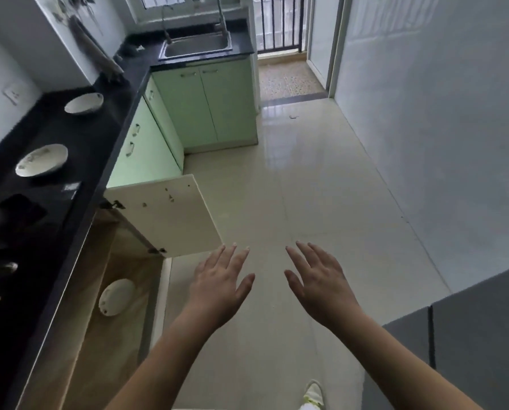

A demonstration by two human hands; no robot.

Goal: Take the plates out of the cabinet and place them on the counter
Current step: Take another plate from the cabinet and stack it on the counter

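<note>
daylight from far window [164,1] | floor [291,137] glare | soft, edges warped

I see a steel sink [198,45] set in the far corner, with a tap [166,23] over it. A barred door [278,22] stands beyond the pale tiled floor [306,184]. A wall socket [15,93] sits left.
</note>
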